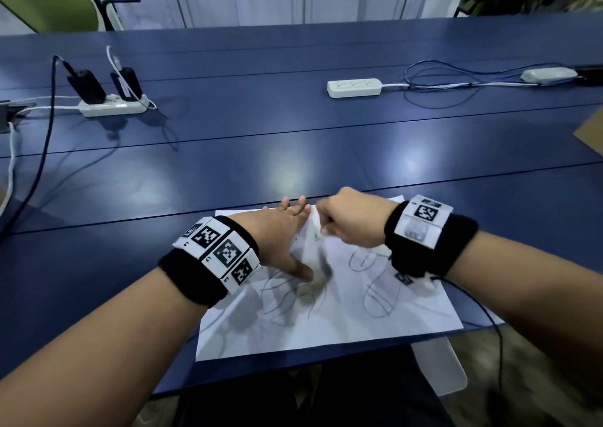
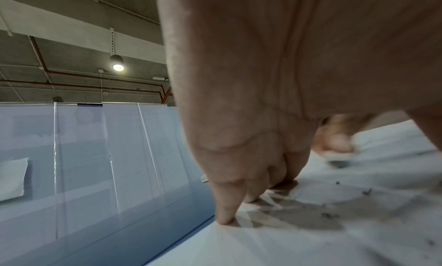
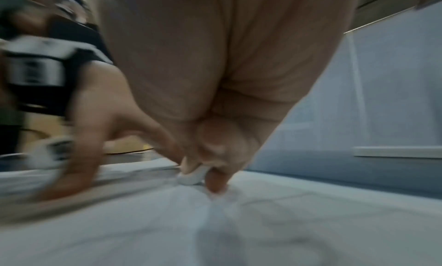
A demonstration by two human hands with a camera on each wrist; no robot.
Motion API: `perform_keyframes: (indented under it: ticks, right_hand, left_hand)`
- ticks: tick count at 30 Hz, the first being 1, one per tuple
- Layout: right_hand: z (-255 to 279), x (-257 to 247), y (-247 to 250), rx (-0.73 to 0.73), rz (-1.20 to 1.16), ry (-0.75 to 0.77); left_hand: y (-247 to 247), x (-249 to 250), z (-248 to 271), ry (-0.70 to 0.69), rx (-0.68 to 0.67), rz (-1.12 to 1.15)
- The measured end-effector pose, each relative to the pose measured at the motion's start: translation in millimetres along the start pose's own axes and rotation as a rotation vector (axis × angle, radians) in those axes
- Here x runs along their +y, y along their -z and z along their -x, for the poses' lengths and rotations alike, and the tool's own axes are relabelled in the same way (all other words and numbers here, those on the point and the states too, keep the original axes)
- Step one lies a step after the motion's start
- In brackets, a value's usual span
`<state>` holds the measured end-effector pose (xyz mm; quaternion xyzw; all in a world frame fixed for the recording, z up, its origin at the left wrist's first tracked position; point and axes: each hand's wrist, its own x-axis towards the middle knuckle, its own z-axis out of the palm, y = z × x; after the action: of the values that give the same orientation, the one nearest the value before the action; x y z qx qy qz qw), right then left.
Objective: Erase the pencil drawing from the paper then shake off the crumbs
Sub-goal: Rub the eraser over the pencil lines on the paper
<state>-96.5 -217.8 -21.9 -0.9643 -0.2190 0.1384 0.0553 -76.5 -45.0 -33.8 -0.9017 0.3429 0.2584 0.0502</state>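
Observation:
A white sheet of paper with looping pencil lines lies at the near edge of the blue table. My left hand presses flat on its far left part, fingers straight and spread, fingertips at the paper's far edge. My right hand is curled just right of it and pinches a small white eraser against the paper. Dark eraser crumbs lie scattered on the paper beside my left fingers. The right wrist view is blurred.
A white power strip with two black adapters stands at the far left, with cables trailing off the left edge. Another white power strip and thin cables lie at the far right. A brown cardboard corner pokes in at the right edge.

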Motion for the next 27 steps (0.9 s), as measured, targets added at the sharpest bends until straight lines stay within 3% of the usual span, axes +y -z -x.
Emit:
perform_keyframes:
  ticks: [4,8,10,13,19,27]
  right_hand:
    - [-11.6,18.5,8.6,0.024,-0.031,-0.096]
    - [3.6,33.1,12.5,0.069,-0.388,-0.183]
    - [15.6,41.5,15.2,0.142,-0.440,-0.192]
    - [30.9,46.6,16.1,0.178,-0.436,-0.216]
    - [31.5,31.7,13.1,0.082,-0.346,-0.206]
    - [-0.4,32.5,14.3,0.068,-0.251,-0.204]
  left_hand:
    - [-0.8,0.4,1.7,0.007,0.016,0.009]
    - [-3.6,-8.5,7.3,0.028,0.008,0.031]
    - [-3.7,-16.1,13.0,0.049,-0.009,0.029]
    - [-0.9,-20.0,20.8,0.059,-0.025,-0.032]
    - [13.8,12.5,14.6,-0.041,0.082,-0.019]
    - [1.1,19.2,-4.1,0.021,-0.002,0.023]
